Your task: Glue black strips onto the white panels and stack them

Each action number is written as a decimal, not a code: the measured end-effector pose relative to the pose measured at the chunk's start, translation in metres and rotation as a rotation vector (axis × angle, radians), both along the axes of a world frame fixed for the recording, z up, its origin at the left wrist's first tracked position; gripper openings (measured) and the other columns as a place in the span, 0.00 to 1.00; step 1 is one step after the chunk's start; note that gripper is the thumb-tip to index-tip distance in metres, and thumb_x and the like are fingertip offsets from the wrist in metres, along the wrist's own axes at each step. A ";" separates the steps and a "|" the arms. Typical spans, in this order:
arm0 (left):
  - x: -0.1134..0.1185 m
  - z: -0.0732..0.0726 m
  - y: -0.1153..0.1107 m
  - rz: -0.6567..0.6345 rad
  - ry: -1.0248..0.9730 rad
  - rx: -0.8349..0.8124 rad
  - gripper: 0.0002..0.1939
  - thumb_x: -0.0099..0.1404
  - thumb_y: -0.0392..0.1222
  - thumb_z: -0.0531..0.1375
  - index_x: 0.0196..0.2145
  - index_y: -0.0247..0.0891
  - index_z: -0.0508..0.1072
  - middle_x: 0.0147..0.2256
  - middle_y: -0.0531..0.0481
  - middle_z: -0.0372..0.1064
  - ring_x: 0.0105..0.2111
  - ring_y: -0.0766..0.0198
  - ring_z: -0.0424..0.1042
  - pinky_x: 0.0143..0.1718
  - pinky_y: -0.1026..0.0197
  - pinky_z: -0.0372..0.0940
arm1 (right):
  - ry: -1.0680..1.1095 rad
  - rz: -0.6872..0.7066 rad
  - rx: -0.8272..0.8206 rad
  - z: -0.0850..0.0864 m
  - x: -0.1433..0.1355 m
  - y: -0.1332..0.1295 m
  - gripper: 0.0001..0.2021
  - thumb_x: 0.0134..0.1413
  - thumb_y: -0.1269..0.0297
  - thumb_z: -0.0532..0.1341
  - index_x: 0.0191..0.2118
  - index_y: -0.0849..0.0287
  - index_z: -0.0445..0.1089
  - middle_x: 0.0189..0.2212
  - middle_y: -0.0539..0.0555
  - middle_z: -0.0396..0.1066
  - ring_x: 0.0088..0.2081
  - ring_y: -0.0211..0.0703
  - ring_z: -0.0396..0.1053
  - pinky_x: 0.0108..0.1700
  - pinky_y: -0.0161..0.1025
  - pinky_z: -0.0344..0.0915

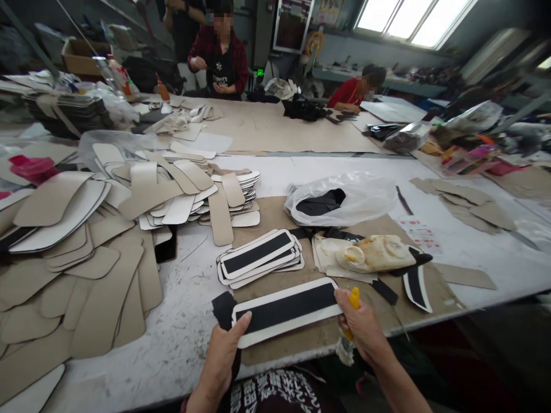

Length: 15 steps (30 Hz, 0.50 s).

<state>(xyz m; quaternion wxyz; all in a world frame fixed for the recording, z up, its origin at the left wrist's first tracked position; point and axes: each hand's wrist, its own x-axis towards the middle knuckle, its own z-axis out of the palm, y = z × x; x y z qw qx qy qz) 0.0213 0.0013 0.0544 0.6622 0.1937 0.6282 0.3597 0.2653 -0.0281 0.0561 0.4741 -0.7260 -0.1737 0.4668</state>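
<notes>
A long white panel with rounded corners and a black strip down its middle [286, 310] is held between my two hands above the table's front edge. My left hand [220, 351] grips its left end, thumb on top. At the right end my right hand [364, 324] pinches the corner and also holds a yellow-handled brush [354, 298], whose whitish, caked end hangs below. A dark fabric scrap [222, 308] lies by the panel's left end. Just beyond sits a stack of similar panels [258, 258]. To its right lies a stained, cream-coloured container [379, 255].
Piles of beige and white pieces [107, 287] cover the left side. A clear plastic bag [365, 198] with black pieces lies behind the panels. A curved black-and-white piece [417, 291] is at right. Co-workers are at a farther table [253, 123].
</notes>
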 end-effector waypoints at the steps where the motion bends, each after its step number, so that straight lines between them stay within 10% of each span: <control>1: 0.000 0.002 0.000 0.015 0.011 -0.023 0.20 0.47 0.44 0.64 0.38 0.31 0.71 0.34 0.43 0.75 0.37 0.55 0.73 0.41 0.56 0.68 | -0.004 -0.004 -0.001 0.000 -0.002 0.000 0.22 0.38 0.44 0.62 0.24 0.57 0.54 0.13 0.40 0.50 0.14 0.27 0.47 0.15 0.27 0.45; 15: -0.004 -0.007 0.009 0.113 0.211 -0.083 0.30 0.34 0.46 0.70 0.37 0.33 0.71 0.40 0.41 0.73 0.42 0.47 0.70 0.43 0.49 0.68 | 0.038 0.022 0.035 -0.005 -0.018 0.001 0.21 0.40 0.46 0.61 0.25 0.56 0.52 0.09 0.37 0.51 0.12 0.26 0.45 0.14 0.26 0.43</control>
